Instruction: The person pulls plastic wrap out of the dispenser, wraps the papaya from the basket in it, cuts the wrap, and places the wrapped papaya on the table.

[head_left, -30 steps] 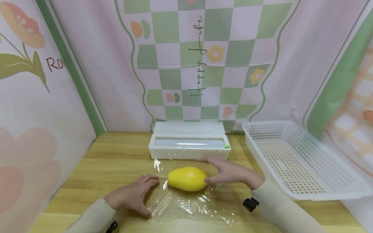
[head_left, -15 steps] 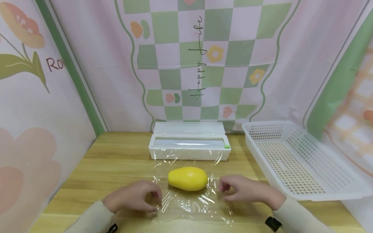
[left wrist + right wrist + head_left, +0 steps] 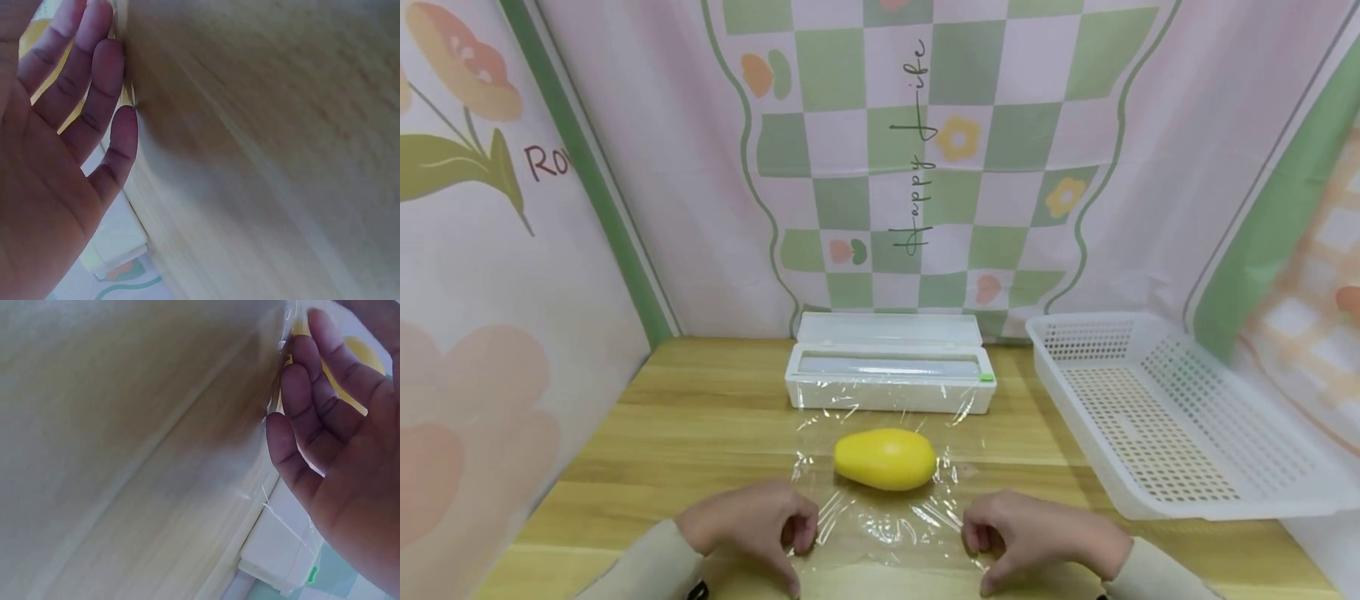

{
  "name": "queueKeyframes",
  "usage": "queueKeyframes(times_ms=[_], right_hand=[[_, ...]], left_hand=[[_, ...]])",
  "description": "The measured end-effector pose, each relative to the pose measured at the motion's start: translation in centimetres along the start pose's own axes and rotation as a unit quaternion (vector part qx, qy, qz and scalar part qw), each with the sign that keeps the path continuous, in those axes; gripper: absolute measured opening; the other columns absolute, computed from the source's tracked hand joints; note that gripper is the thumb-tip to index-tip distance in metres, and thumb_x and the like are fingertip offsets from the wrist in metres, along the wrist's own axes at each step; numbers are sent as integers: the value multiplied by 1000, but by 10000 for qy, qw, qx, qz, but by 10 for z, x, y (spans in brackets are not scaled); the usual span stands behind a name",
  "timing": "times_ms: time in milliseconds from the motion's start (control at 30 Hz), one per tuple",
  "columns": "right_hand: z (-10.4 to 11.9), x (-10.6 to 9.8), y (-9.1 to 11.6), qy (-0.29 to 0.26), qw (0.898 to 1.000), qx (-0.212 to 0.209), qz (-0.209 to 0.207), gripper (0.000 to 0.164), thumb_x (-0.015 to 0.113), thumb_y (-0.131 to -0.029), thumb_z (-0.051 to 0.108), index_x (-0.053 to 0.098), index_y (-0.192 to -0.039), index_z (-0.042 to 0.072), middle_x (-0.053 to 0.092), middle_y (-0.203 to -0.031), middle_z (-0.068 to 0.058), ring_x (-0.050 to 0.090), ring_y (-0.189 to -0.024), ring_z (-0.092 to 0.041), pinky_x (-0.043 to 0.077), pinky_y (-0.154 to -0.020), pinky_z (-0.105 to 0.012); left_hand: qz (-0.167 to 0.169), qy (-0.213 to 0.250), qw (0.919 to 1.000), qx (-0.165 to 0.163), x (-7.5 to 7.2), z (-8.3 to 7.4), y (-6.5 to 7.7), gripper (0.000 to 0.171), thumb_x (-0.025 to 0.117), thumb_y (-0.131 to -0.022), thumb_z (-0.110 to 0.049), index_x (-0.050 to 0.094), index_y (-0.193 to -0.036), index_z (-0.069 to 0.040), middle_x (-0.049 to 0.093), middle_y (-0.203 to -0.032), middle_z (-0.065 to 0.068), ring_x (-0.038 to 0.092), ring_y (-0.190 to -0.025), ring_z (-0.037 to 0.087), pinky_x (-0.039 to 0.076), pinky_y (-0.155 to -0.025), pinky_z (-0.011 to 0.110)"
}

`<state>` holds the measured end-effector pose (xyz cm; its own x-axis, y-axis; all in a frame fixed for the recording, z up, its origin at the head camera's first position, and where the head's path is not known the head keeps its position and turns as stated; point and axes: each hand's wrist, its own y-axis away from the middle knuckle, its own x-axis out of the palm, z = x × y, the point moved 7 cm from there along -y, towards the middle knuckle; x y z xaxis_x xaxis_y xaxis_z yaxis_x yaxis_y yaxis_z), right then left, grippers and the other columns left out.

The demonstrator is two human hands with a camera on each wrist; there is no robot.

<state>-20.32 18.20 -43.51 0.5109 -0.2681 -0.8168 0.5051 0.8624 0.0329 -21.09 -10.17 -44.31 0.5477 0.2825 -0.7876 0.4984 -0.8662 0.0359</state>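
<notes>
A yellow papaya-shaped fruit (image 3: 885,459) lies on its side on a sheet of clear plastic wrap (image 3: 880,530), which is spread over the table. My left hand (image 3: 758,527) is at the wrap's near left side, fingers bent downward and thumb apart from them. At the near right side, my right hand (image 3: 1037,533) has a similar pose. In the wrist views, the left fingers (image 3: 107,69) and right fingers (image 3: 295,394) reach along the table surface at the wrap's edge, with gaps to the thumbs. Neither hand touches the fruit.
Behind the fruit stands a white wrap dispenser box (image 3: 891,395) with its lid raised, a roll inside and a green slider at its right end. A white perforated basket (image 3: 1078,417) is at the right. A patterned cloth (image 3: 850,150) hangs behind the table (image 3: 700,400).
Both hands have drawn toward the near side of the wrap. My right hand has left the fruit's right end and moved nearer and outward; the fruit has stayed put.
</notes>
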Motion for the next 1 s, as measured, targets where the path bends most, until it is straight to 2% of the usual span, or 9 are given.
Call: queueKeyframes(times_ms=[233,333,433,600,767,900,1000], right_hand=[[4,1,-1,560,9974,-447,-23,19,78,-77,9,65,-79,23,52,-81,20,48,-73,7,45,-62,-11],[7,1,-2,706,9960,-540,-63,21,76,-77,7,63,-76,23,51,-79,20,47,-71,8,44,-61,-9],[7,0,-3,721,9962,-480,-90,24,75,-76,6,61,-74,25,50,-76,21,46,-70,8,43,-60,-10],[4,0,-1,539,9981,-271,-114,24,73,-79,6,60,-75,26,50,-77,21,47,-69,7,45,-59,-12],[2,1,0,250,9995,-128,-155,23,71,-82,6,60,-79,26,51,-77,21,48,-67,7,47,-57,-14],[2,-1,-1,-129,9997,31,-189,24,69,-83,3,59,-81,24,53,-76,22,49,-65,8,49,-55,-16],[2,-4,-1,-283,9992,132,-264,24,69,-82,2,58,-83,24,54,-77,22,50,-65,7,50,-55,-17]], left_hand=[[191,-137,9997,-67,4,-2,0,15,84,-74,-14,73,-76,-24,57,-74,-23,52,-67,-7,49,-60,13],[173,-259,9995,-61,3,-3,0,13,79,-74,-11,73,-74,-23,56,-73,-23,51,-66,-8,48,-59,12],[195,-217,9995,-78,3,-3,0,13,82,-76,-16,70,-75,-21,55,-74,-20,49,-66,-8,48,-59,12],[259,-39,9996,-84,3,-4,0,22,88,-77,-24,67,-82,-19,54,-75,-19,48,-67,-7,48,-59,14],[332,23,9994,-58,4,-3,-1,12,78,-83,-9,70,-80,-18,55,-74,-23,49,-65,-10,50,-58,14],[244,-42,9996,-127,1,-1,-1,11,72,-82,-7,67,-80,-16,53,-74,-22,48,-66,-9,49,-59,13],[129,111,9996,-224,-3,1,0,14,71,-81,-5,63,-81,-17,54,-76,-22,51,-68,-7,51,-62,15]])
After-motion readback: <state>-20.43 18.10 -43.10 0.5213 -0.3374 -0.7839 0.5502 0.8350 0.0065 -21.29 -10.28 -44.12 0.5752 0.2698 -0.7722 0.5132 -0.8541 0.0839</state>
